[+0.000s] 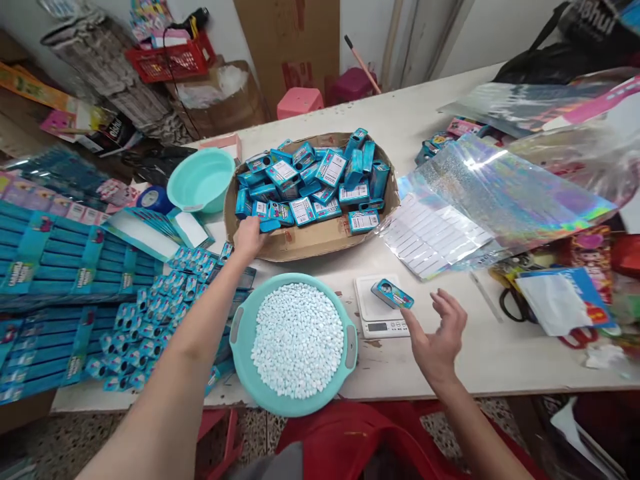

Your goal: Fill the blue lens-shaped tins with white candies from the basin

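Note:
My left hand point(250, 239) reaches over the near left rim of a low cardboard carton point(295, 249), its fingers closed on a small blue box point(270, 225). Several similar blue boxes with white label panels are heaped in the carton. On the right, my right hand point(443, 337) is open, thumb and fingers spread, with nothing in it. Its thumb is close to another blue box point(393, 294), which lies tilted on a white digital scale point(369, 308). A mint-green basin point(239, 333) full of small pale pellets stands between my arms.
Blue boxes point(150, 327) with round openings stand in rows at left, beside stacked blue packaging point(45, 267). Another green basin point(200, 180) sits behind them. Shiny plastic sheets point(500, 190), scissors point(577, 339) and bags crowd the right side. A pink stool point(300, 101) stands beyond the table.

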Demonstrator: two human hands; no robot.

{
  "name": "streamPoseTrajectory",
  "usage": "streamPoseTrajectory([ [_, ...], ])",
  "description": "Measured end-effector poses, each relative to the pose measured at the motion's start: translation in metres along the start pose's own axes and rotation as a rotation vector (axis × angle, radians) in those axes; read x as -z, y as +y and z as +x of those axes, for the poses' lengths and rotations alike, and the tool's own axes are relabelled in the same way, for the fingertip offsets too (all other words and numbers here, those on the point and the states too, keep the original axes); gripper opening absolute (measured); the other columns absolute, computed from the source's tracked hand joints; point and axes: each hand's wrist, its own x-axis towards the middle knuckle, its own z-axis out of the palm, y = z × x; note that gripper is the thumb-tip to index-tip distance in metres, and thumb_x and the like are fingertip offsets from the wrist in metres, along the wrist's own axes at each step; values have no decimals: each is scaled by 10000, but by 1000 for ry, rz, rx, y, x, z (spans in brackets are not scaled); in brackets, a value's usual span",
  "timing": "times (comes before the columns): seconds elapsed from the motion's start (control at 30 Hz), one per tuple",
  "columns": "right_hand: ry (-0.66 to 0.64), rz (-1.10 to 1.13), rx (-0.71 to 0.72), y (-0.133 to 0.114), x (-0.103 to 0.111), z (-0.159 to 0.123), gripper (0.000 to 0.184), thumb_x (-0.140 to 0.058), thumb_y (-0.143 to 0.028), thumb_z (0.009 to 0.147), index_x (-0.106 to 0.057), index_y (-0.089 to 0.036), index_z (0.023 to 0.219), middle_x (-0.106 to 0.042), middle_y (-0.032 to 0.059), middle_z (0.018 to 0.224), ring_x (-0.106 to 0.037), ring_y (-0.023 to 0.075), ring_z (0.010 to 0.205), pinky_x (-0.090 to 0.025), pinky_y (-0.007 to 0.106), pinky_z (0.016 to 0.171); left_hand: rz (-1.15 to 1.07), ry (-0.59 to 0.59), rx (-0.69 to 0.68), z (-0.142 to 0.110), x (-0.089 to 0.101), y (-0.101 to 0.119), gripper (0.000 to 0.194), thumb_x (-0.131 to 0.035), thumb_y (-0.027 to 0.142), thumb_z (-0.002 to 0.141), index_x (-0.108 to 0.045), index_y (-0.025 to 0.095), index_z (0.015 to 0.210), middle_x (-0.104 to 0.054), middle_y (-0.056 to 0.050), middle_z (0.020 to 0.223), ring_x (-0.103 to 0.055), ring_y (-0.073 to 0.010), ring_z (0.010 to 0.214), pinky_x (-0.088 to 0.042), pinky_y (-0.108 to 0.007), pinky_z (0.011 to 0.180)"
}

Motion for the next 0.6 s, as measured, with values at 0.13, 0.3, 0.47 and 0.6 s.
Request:
streamPoseTrajectory([
  [0.13, -293, 314, -257, -45, -3, -13, 303, -673, -416, 783, -627, -212, 1002, -652, 89, 999, -624, 236, 937, -504, 456, 867, -112, 196, -141, -86, 29, 20, 291, -581, 246, 845, -458, 168, 1096, -593, -114, 1137, -571, -208, 1093, -504, -388, 911],
  [0.3, -713, 919, -771, -90, -41, -17, 525, -591, -653, 754, -648, -209, 1028, -677, 111, 1092, -656, 247, 965, -538, 417, 819, -442, 511, -579, -199, 29, 66, 435, -616, 70, 790, -452, 227, 1161, -592, -85, 1174, -576, -236, 1157, -544, -428, 906],
  [0.47, -811, 962, -825, -108, -47, -26, 497, -805, -464, 607, -659, -213, 1011, -716, 44, 938, -670, 212, 846, -544, 362, 786, -405, 386, -818, -244, -5, 67, 362, -580, 67, 797, -510, 268, 1090, -546, -50, 1270, -494, -272, 1259, -552, -440, 900],
  [0.6, -722, 789, -686, -106, -33, -37, 488, -845, -310, 565, -671, -233, 1014, -717, 8, 927, -662, 195, 856, -541, 340, 804, -301, 286, -295, -232, -50, 37, 371, -518, 179, 868, -469, 198, 1235, -527, -143, 1283, -464, -297, 1271, -461, -486, 986],
])
